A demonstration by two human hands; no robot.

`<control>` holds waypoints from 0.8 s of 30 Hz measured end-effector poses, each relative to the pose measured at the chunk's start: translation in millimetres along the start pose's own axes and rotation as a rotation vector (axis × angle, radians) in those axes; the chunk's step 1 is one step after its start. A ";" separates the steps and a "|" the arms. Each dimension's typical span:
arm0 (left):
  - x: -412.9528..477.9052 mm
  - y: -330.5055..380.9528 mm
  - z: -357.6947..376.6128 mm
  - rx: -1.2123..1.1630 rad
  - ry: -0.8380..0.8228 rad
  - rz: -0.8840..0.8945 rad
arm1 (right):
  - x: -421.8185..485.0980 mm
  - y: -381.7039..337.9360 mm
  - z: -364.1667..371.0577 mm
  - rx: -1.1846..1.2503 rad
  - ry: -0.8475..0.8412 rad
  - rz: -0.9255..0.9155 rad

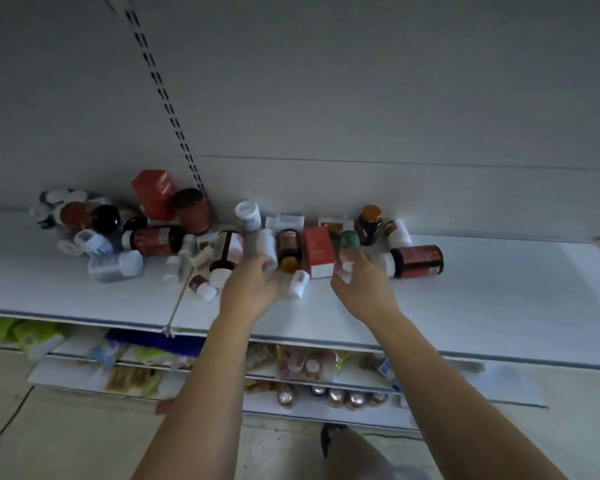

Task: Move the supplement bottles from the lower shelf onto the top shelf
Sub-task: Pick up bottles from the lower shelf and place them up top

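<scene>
Both hands are reached out over the top shelf (482, 306), whose near edge runs across the view from left to right just behind the wrists. The left hand (253, 282) is curled round the clear body of a capped bottle (297, 282) lying on its side on the shelf. The right hand (364, 289) is half open, fingers spread about a small white bottle (345, 266); through the blur it cannot be told whether that bottle is gripped.

The other bottles (153, 240) are strewn along the far part of the shelf, most of them tipped over, close to the back wall (361, 98) and thickest on the left by the slotted upright (167, 105). A red box (319, 251) stands between the two hands, and a large dark jar (418, 261) lies just right of the right hand. Bare shelf is seen right of that jar and in a strip along the near edge.

More bottles (336, 396) are seen on a lower shelf (291, 412) between the forearms.
</scene>
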State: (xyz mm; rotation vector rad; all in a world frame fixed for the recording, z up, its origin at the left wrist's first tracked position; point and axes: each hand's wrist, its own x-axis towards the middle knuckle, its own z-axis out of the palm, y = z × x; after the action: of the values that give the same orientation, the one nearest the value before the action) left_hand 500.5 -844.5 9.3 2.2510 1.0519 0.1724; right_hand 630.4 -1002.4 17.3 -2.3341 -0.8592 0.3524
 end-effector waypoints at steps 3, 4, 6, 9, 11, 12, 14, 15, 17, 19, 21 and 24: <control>27.7 -2.2 36.5 -0.066 -0.051 -0.058 | 37.7 -0.2 28.9 0.060 0.023 0.010; 33.8 -2.0 48.9 -0.066 -0.049 -0.064 | 49.0 -0.9 37.3 0.057 0.025 0.024; 41.9 -1.5 70.5 -0.066 -0.022 -0.074 | 68.3 -3.1 51.0 -0.030 -0.004 0.053; 45.4 -0.3 82.7 -0.072 0.031 -0.064 | 84.5 -5.7 59.4 -0.108 -0.027 0.078; 43.8 -0.3 75.8 -0.141 0.035 -0.071 | 85.9 -3.9 52.8 0.012 0.008 0.117; 41.5 -0.5 68.0 -0.217 0.037 -0.081 | 82.4 -2.4 46.3 0.138 0.035 0.146; 33.5 3.1 45.4 -0.524 0.030 -0.112 | 69.6 -0.7 28.5 0.520 0.066 0.191; 27.6 7.2 32.5 -0.712 0.011 -0.130 | 60.2 -1.8 18.3 0.760 0.036 0.214; 13.1 18.9 4.6 -0.984 -0.041 -0.142 | 37.4 -10.1 -2.6 1.225 -0.090 0.203; -4.5 32.7 -22.7 -1.095 -0.065 -0.117 | 11.3 -26.3 -23.3 1.561 -0.200 0.221; -24.9 45.4 -48.0 -1.184 -0.068 -0.080 | -15.9 -47.8 -42.5 1.723 -0.243 0.304; -64.9 60.0 -84.0 -1.315 -0.071 -0.036 | -58.3 -82.6 -64.9 1.706 -0.213 0.356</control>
State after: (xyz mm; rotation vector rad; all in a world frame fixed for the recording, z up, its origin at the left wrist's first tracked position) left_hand 464.6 -878.6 120.8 1.0277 0.6033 0.5652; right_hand 574.2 -1021.3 121.8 -0.7944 0.0015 0.9826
